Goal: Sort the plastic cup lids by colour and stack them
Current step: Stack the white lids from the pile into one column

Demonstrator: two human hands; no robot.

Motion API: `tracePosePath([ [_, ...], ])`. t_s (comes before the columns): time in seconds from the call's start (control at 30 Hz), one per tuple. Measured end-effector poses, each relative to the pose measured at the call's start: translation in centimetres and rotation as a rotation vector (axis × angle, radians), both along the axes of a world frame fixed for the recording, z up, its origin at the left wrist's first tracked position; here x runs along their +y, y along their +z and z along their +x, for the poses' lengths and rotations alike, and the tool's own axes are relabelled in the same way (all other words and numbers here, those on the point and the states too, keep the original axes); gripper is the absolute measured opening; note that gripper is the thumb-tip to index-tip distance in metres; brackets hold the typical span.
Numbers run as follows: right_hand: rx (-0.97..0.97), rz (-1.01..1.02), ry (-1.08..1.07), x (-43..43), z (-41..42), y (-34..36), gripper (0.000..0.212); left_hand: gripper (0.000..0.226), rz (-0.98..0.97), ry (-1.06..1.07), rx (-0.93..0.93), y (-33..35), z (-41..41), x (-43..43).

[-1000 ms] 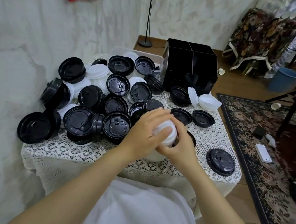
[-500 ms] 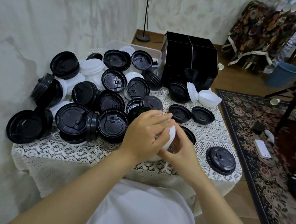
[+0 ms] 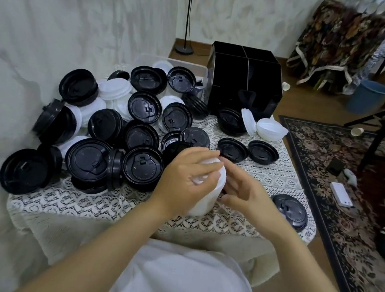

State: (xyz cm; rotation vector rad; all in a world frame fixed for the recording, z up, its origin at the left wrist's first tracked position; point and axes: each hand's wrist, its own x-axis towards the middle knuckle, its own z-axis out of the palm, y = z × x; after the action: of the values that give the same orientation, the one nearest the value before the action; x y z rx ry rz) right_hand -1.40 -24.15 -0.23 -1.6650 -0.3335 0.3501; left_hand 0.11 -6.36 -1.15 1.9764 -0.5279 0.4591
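Observation:
A stack of white lids [image 3: 206,199] stands on the lace-covered table [image 3: 105,208] near its front edge. My left hand [image 3: 187,177] curls over the top of that stack and grips it. My right hand [image 3: 244,192] is beside the stack on its right, fingers straight and slightly apart, fingertips near the lids. A big heap of black lids [image 3: 116,140] mixed with white lids [image 3: 115,89] covers the left half of the table. Loose black lids [image 3: 232,148] lie behind the hands, and another black lid [image 3: 290,210] lies at the right edge.
A black compartment box [image 3: 244,79] stands at the back of the table, with a clear bin [image 3: 173,62] to its left. White lids [image 3: 270,129] sit in front of the box. A wall runs along the left. A patterned rug [image 3: 348,215] and chair legs are on the right.
My right hand has let go of the white stack and its fingers have straightened beside it. My left hand stays on top of the stack. The camera has tilted slightly.

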Motion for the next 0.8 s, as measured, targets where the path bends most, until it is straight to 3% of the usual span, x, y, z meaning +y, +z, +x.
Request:
tracePosePath([
  [0.17, -0.163, -0.109, -0.444, -1.3, 5.6, 2.2, 0.042, 0.037, -0.173, -0.010, 0.093, -0.4, -0.2, 0.2],
  [0.27, -0.241, -0.312, -0.610, -2.2, 10.0, 2.1, 0.040, 0.045, -0.250, -0.024, 0.158, -0.6, -0.3, 0.2],
  [0.37, -0.267, -0.517, -0.580, -2.8, 12.9, 1.1, 0.048, 0.043, -0.273, -0.028, 0.154, -0.9, -0.5, 0.1],
  [0.57, -0.247, -0.659, -0.492, -2.4, 15.9, 0.0, 0.060, 0.040, -0.291, -0.032, 0.138, -1.2, -0.2, 0.1],
  [0.8, -0.359, -0.712, -0.453, -1.5, 16.6, -1.2, 0.041, 0.038, -0.309, -0.039, 0.124, -1.4, -0.1, 0.1],
])
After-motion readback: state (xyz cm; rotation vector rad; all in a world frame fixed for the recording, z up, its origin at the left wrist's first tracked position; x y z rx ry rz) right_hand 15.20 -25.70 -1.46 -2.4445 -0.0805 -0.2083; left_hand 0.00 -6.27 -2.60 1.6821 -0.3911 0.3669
